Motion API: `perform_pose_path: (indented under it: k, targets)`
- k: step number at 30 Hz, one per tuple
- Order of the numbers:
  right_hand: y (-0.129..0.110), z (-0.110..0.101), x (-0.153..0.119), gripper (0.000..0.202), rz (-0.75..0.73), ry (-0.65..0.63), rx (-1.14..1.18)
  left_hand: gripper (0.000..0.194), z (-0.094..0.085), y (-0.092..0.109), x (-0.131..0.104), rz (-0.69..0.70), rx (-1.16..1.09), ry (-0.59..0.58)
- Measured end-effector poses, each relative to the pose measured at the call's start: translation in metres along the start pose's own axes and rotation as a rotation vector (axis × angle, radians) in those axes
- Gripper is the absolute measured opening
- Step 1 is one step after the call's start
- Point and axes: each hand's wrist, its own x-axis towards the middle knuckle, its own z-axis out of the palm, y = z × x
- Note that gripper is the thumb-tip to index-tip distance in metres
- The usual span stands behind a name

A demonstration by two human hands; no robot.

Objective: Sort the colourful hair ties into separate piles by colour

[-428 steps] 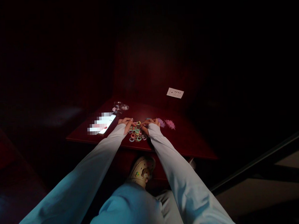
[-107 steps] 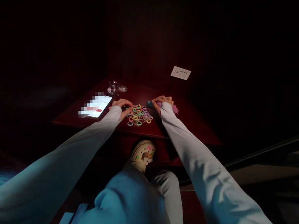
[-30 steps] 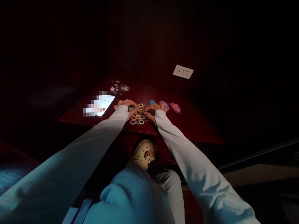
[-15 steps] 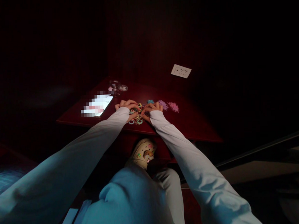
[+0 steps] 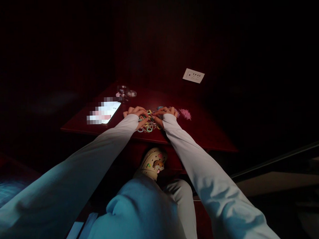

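A loose heap of small hair ties (image 5: 149,129) in mixed colours lies near the front of the dark red table. Over its left side is my left hand (image 5: 136,113), with thumb and forefinger brought close together. My right hand (image 5: 165,114) meets it from the other side, its thumb and forefinger pinched near the left fingertips. Whatever sits between the fingers of either hand is too small to make out. Beyond the right hand are a blue pile (image 5: 159,108) and a purple pile (image 5: 177,113), both partly covered by it, and a pink pile (image 5: 185,114).
A lit phone (image 5: 112,112) lies to the left on the table (image 5: 207,137). Behind it are a clear container (image 5: 122,90) and a round clear lid (image 5: 132,94). A white socket plate (image 5: 194,75) is on the wall. A cream clog (image 5: 152,163) shows below the table edge.
My right hand has shifted slightly right, tilted and drawn its thumb and forefinger together, covering more of the purple and blue piles. My left hand stays nearly in place.
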Motion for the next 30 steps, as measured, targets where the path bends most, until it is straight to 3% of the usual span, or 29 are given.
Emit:
perform_pose_path:
  k: [10,15,23,30]
  targets:
    - [-0.01,-0.01,-0.006,0.023,-0.215,-0.15,-0.195,0.011,-0.006,0.004,0.001,-0.058,-0.041,0.038]
    - [-0.003,-0.006,-0.005,0.03,-0.168,-0.161,-0.167,0.01,-0.003,0.005,0.001,-0.053,-0.043,0.042]
    - [-0.004,0.004,-0.007,0.022,-0.101,-0.145,-0.116,0.01,-0.002,0.005,0.0,-0.048,-0.024,0.033]
    - [-0.003,0.009,-0.006,0.028,0.102,-0.048,0.107,0.009,-0.004,0.007,0.0,-0.061,-0.037,0.031]
